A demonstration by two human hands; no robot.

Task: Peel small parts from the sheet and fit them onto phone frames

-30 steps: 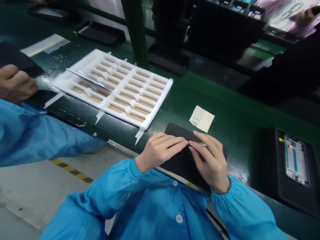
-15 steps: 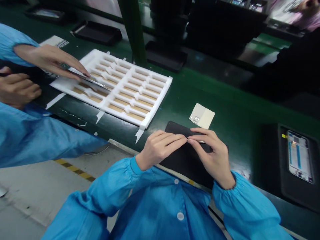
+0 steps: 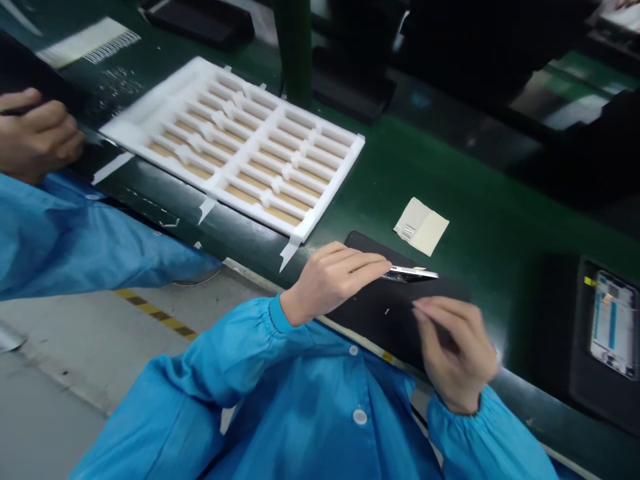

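My left hand (image 3: 333, 280) grips the left end of a phone frame (image 3: 415, 273), a thin piece with a silver edge, tilted edge-up. It is held over a black mat (image 3: 370, 333) at the bench's near edge. To the right of it, apart from the phone frame, is my right hand (image 3: 457, 347), thumb and forefinger pressed together. Whatever may be between those fingertips is too small to make out. A tiny light-coloured piece (image 3: 387, 311) lies on the mat. Beyond the mat sits a cream card (image 3: 423, 227) with small silver strips on it.
A white slotted foam tray (image 3: 220, 187) is taped to the green bench at left. Another person's closed hand (image 3: 43, 137) is beside it. At right, an open phone body (image 3: 615, 327) rests in a black tray (image 3: 583, 373). A green post (image 3: 293, 53) stands behind.
My right hand has come off the phone frame, moving right and toward me, so more of its edge shows. The co-worker's other hand and the thin device over the foam tray have left view.
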